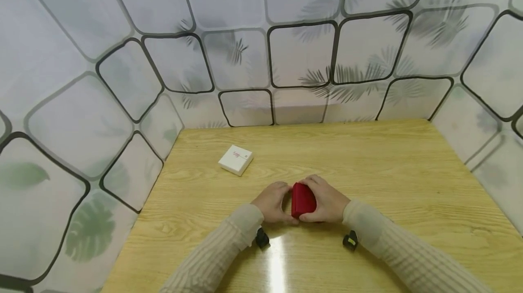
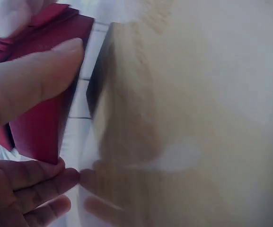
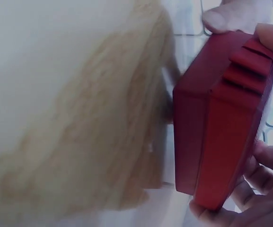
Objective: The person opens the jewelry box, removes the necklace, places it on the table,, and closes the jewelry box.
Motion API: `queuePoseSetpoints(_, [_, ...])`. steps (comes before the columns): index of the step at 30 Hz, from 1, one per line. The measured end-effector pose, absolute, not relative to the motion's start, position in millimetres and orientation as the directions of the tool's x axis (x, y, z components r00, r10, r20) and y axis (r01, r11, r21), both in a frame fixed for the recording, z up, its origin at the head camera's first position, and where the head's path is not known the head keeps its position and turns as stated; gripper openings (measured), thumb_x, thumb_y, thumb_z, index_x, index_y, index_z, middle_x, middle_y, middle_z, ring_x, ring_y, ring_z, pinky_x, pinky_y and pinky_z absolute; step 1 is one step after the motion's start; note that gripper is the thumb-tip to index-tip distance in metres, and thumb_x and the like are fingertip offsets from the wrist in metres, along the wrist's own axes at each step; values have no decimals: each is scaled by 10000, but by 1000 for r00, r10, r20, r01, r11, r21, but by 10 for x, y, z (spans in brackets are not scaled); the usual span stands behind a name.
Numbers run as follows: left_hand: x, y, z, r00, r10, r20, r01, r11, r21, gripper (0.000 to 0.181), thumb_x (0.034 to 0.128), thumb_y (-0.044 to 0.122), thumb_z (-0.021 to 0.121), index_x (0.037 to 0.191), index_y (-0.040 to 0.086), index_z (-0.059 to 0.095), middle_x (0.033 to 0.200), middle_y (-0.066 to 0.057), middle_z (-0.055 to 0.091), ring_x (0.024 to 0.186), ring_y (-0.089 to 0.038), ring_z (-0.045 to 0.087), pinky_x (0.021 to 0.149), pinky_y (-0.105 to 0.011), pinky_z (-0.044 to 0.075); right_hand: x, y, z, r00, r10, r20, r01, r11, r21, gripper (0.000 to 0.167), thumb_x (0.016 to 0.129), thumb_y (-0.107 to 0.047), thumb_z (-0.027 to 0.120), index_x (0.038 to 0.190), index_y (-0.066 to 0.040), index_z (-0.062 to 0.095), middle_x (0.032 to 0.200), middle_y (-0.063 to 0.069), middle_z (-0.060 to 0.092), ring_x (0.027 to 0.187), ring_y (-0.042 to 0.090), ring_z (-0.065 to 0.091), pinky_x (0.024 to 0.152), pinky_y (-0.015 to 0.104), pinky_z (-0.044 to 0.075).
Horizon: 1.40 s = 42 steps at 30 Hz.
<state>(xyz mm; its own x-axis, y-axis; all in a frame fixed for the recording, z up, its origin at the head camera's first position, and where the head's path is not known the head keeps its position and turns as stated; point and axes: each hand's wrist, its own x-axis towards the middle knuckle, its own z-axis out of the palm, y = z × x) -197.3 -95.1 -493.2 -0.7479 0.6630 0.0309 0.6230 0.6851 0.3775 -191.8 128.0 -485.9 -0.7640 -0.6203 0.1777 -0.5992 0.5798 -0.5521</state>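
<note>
A small red gift box with a folded ribbon bow on one side is held between both hands near the middle of the table. My right hand grips it from the right, fingers at one end and thumb at the other. From the left, my left hand holds it too, its thumb lying along the red surface and its fingers at the opposite edge. In the right wrist view a seam runs between the lid and the base, which sit together. Whether the box touches the table cannot be told.
A flat white box with red script lies farther back on the left of the wooden table. Patterned fabric walls enclose the back and sides. Dark wrist devices sit under both cuffs.
</note>
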Motion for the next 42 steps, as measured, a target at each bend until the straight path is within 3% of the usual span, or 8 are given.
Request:
queuePoseSetpoints(7, [-1956, -968, -4959, -771, 637, 22, 606, 721, 336, 921, 645, 607, 812, 1347, 92, 511, 1281, -30, 547, 1228, -196, 456, 1089, -341, 326, -1918, 1302, -4815, -753, -635, 172, -606, 567, -559, 865, 688, -515, 822, 1351, -92, 462, 1234, 7, 465, 1035, 139, 512, 789, 286, 531])
queuePoseSetpoints(11, [-1948, -957, -4967, -771, 637, 14, 608, 729, 315, 923, 633, 629, 806, 1324, 89, 518, 1240, -13, 542, 1205, -187, 461, 1081, -334, 330, -1886, 1323, -4821, -751, -645, 138, -599, 579, -552, 942, 697, -565, 798, 1397, -52, 431, 1270, 44, 445, 1070, 171, 492, 810, 324, 530])
queuePoseSetpoints(14, [-1938, -948, -4961, -764, 645, 16, 619, 727, 298, 916, 617, 637, 810, 1295, 87, 532, 1198, 2, 532, 1170, -173, 469, 1066, -321, 342, -1871, 1355, -4848, -750, -651, 112, -598, 597, -535, 1030, 680, -608, 787, 1439, -39, 386, 1315, 54, 424, 1121, 188, 463, 850, 348, 521])
queuePoseSetpoints(21, [-1915, -945, -4953, -762, 648, -6, 624, 736, 263, 990, 592, 685, 793, 1305, 57, 518, 1269, -26, 507, 1229, -188, 441, 1097, -319, 308, -1825, 1552, -4896, -778, -628, 25, -552, 664, -504, 1195, 598, -675, 795, 1475, -16, 323, 1384, 94, 397, 1247, 260, 388, 991, 450, 438])
queuePoseSetpoints(27, [-1920, -938, -4945, -787, 615, -47, 577, 760, 299, 1118, 570, 715, 783, 1403, 54, 438, 1329, -34, 484, 1298, -202, 393, 1126, -321, 267, -1826, 1684, -4951, -765, -640, 63, -592, 662, -460, 1177, 603, -696, 774, 1437, 26, 363, 1331, 114, 468, 1236, 292, 416, 1015, 490, 411])
queuePoseSetpoints(42, [-1933, -946, -4933, -787, 616, -25, 580, 753, 311, 990, 584, 625, 834, 1334, 71, 499, 1353, -67, 505, 1317, -229, 394, 1131, -324, 261, -1859, 1669, -4934, -770, -638, -13, -527, 647, -551, 1011, 631, -614, 815, 1372, -47, 425, 1254, 19, 546, 1154, 195, 516, 1011, 442, 420])
